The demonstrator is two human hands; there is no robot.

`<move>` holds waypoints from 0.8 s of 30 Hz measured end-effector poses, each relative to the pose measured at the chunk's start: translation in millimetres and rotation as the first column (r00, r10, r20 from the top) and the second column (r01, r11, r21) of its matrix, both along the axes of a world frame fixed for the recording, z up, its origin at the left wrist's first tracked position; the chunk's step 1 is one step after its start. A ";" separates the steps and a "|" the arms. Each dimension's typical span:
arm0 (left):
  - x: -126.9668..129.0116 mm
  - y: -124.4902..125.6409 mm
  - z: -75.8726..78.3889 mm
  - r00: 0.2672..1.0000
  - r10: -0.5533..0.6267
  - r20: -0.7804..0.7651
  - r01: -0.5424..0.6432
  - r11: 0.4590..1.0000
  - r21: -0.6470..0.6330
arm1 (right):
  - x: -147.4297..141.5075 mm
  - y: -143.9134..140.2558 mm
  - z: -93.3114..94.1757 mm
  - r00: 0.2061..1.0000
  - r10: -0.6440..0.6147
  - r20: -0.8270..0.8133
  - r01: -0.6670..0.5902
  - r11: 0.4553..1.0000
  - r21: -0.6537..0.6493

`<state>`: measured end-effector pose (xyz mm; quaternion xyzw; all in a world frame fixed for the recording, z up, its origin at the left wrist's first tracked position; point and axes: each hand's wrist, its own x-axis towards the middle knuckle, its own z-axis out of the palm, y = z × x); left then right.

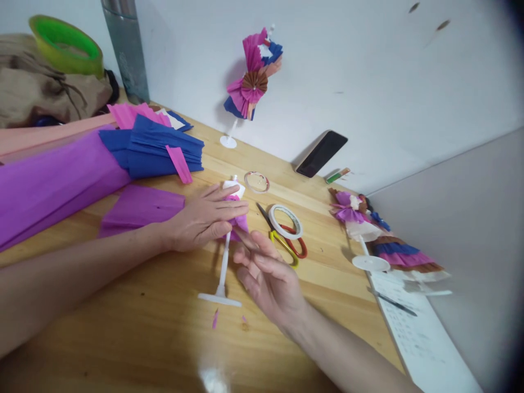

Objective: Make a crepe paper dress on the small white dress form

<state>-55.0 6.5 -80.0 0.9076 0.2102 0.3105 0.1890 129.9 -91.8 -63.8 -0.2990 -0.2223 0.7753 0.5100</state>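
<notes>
A small white dress form on a thin stand (224, 267) appears to lie on the wooden table, its round base seen nearly edge-on. Pink-purple crepe paper (241, 222) wraps its body. Across the form and paper my left hand (204, 215) lies flat, fingers stretched out, hiding much of the torso. My right hand (270, 281) is palm up beside the stand, fingers apart and partly bent. Its foremost fingertip reaches the paper's lower edge; whether it presses there I cannot tell.
Scissors (289, 248) lie under a tape roll (285, 221), right of the form. Purple (143, 210) and blue crepe paper (164, 146) lie left. Paper-dressed forms stand at the back (254, 82) and right (354, 213). A phone (322, 154) leans on the wall; a bottle (129, 54) stands back left.
</notes>
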 end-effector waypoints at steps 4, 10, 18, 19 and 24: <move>1.6 0.3 -6.2 0.999 -0.038 -0.007 0.039 0.994 0.103 | -3.4 3.2 1.0 1.000 -0.007 -0.017 0.007 1.000 -0.006; 1.2 2.3 -10.9 0.996 -0.080 -0.048 0.090 0.956 0.280 | -0.6 3.0 -3.0 0.999 -0.023 -0.037 0.023 1.000 0.011; 0.9 1.3 -10.2 0.997 -0.070 -0.013 0.071 0.965 0.253 | -1.5 3.7 -7.6 0.999 0.033 0.000 -0.033 0.997 0.068; 0.9 0.9 -9.6 0.997 -0.074 -0.021 0.077 0.968 0.240 | -1.9 3.9 -8.1 0.999 0.042 0.013 -0.043 0.996 0.079; 1.4 0.2 -3.9 0.996 -0.067 -0.051 0.075 0.980 0.184 | -2.6 1.8 -9.8 0.996 0.069 0.059 -0.077 0.987 0.139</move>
